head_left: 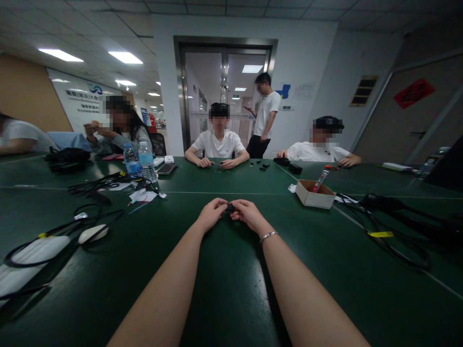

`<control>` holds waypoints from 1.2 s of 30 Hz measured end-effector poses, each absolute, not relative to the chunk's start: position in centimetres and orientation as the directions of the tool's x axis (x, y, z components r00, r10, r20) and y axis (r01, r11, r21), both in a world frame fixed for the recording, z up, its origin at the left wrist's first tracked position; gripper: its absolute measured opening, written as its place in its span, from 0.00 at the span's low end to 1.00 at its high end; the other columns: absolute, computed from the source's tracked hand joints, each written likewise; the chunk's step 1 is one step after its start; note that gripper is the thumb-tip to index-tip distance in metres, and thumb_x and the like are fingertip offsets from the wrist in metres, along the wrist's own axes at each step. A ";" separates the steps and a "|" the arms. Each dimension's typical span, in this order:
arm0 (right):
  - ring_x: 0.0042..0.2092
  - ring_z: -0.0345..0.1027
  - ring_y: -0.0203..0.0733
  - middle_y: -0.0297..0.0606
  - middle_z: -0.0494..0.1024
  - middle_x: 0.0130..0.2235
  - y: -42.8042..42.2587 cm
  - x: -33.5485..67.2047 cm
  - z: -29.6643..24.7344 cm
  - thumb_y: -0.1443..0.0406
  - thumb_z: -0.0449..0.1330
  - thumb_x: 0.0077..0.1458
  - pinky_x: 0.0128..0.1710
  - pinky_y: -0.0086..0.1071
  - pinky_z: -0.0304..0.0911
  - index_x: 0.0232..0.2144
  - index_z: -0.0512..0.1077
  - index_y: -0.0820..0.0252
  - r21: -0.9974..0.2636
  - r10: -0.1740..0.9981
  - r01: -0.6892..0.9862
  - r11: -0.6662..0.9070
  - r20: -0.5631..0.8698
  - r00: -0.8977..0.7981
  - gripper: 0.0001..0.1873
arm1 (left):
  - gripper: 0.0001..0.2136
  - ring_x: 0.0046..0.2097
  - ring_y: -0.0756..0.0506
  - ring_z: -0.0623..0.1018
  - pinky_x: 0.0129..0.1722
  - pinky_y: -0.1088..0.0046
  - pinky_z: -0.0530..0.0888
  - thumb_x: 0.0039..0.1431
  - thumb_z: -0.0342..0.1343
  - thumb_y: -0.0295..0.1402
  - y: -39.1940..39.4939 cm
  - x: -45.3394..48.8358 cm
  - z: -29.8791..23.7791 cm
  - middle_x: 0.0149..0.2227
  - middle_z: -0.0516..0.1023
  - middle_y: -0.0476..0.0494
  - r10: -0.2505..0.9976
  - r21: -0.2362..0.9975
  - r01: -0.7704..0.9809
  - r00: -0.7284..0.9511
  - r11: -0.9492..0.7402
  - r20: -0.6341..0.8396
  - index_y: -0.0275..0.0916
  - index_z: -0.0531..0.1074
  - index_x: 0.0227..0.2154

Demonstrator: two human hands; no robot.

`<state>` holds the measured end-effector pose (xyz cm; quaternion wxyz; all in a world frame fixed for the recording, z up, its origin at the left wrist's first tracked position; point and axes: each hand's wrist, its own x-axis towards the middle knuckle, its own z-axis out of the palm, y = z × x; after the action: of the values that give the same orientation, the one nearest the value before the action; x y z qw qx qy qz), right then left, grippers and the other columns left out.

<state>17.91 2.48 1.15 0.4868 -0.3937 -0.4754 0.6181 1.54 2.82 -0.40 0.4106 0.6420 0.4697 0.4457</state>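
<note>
Both my arms reach forward over the dark green table (231, 270). Between my fingertips is a small black piece (230, 208), too small and too covered to name its kind. My left hand (211, 213) pinches its left side, thumb and fingers together. From the right, my right hand (249, 215) grips the other side, with a silver bracelet (269, 236) round that wrist. The fingers of both hands hide most of the piece.
A small open box (315, 198) with a red-and-clear tube stands right of my hands. Black cables lie at both sides, with a white mouse (93, 233) at left. Two water bottles (146, 161) stand back left. Several people sit across the table; one person (265, 115) stands behind.
</note>
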 end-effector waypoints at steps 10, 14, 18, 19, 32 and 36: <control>0.21 0.69 0.34 0.40 0.74 0.22 2.4 17.8 1.3 0.72 0.58 0.57 0.20 0.22 0.67 0.32 0.71 0.68 -0.969 0.977 -0.230 -0.084 -0.034 -0.210 0.02 | 0.15 0.25 0.54 0.68 0.25 0.78 0.64 0.55 0.53 0.41 3.0 1.4 -0.7 0.31 0.72 0.49 0.965 0.930 0.268 0.148 -0.251 0.218 0.38 0.71 0.41; 0.21 0.69 0.34 0.40 0.75 0.23 2.5 17.8 1.2 0.72 0.59 0.57 0.20 0.23 0.68 0.31 0.71 0.67 -0.968 0.979 -0.237 -0.081 -0.033 -0.201 0.02 | 0.15 0.24 0.53 0.67 0.24 0.78 0.64 0.58 0.49 0.43 2.8 1.5 -0.6 0.26 0.70 0.49 0.963 0.935 0.260 0.183 -0.241 0.197 0.37 0.72 0.40; 0.21 0.69 0.34 0.40 0.75 0.23 2.5 17.9 1.2 0.71 0.61 0.56 0.20 0.23 0.68 0.32 0.71 0.68 -0.969 0.979 -0.236 -0.076 -0.027 -0.204 0.02 | 0.15 0.25 0.53 0.67 0.25 0.78 0.64 0.56 0.51 0.41 2.5 1.6 -0.2 0.30 0.72 0.48 0.970 0.935 0.272 0.154 -0.226 0.190 0.37 0.72 0.40; 0.21 0.69 0.33 0.40 0.75 0.23 2.4 17.9 1.2 0.71 0.61 0.56 0.20 0.22 0.68 0.32 0.71 0.68 -0.969 0.978 -0.236 -0.074 -0.025 -0.205 0.02 | 0.15 0.26 0.53 0.68 0.25 0.78 0.65 0.55 0.52 0.41 2.4 1.6 -0.1 0.31 0.72 0.48 0.970 0.934 0.276 0.150 -0.227 0.191 0.37 0.72 0.40; 0.21 0.70 0.34 0.41 0.75 0.24 2.5 17.9 1.1 0.72 0.61 0.56 0.20 0.23 0.68 0.31 0.72 0.68 -0.964 0.978 -0.256 -0.071 -0.017 -0.207 0.02 | 0.14 0.24 0.52 0.67 0.25 0.78 0.64 0.55 0.48 0.38 2.4 1.6 0.2 0.25 0.70 0.49 0.969 0.954 0.229 0.198 -0.192 0.147 0.36 0.71 0.40; 0.21 0.69 0.34 0.41 0.75 0.24 2.5 17.8 1.2 0.72 0.60 0.56 0.20 0.23 0.68 0.31 0.72 0.68 -0.965 0.979 -0.252 -0.074 -0.023 -0.201 0.02 | 0.15 0.25 0.53 0.68 0.25 0.78 0.64 0.56 0.48 0.40 2.4 1.6 0.1 0.27 0.72 0.48 0.973 0.952 0.246 0.188 -0.180 0.135 0.36 0.72 0.39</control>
<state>17.81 2.46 1.19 0.4966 -0.3908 -0.4650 0.6200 1.60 2.45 0.15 0.4286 0.6405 0.4758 0.4239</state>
